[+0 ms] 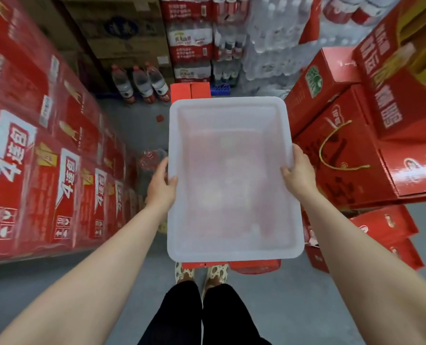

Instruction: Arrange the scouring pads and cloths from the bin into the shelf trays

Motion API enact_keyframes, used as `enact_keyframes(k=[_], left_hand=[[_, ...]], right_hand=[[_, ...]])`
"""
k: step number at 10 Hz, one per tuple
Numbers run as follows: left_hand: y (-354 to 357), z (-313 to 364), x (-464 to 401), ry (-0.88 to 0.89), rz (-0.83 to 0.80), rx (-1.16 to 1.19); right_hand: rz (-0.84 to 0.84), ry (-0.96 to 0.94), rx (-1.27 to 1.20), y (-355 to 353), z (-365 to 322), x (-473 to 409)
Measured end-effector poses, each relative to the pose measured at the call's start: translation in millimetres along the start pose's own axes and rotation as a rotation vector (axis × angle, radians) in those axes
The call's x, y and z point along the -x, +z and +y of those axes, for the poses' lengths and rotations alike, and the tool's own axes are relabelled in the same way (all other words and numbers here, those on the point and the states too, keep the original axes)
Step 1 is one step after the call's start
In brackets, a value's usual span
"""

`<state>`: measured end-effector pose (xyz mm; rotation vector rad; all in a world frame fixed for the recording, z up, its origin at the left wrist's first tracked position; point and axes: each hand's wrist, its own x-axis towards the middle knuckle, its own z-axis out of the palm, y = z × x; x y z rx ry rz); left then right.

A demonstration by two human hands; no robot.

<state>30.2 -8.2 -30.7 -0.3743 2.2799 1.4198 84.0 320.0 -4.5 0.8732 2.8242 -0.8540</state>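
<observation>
I stand in black trousers on the grey floor. My left hand (161,188) and right hand (300,174) each grip a long side rim of the white translucent bin (229,180), thumbs inside. Its long axis points away from me. I see no pads or cloths in it. Ahead stand water bottles (142,83) between red cartons (32,150).
</observation>
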Motion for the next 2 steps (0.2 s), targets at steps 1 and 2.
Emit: enact_keyframes(k=[1,2], left_hand=[[7,0,-5,0.039,0.047,-0.001],[6,2,-5,0.008,0.065,0.009]], right_hand=[[0.019,-0.026,-0.021,5,3,-7],[-0.004,0.020,0.037,-15,-12,-9]])
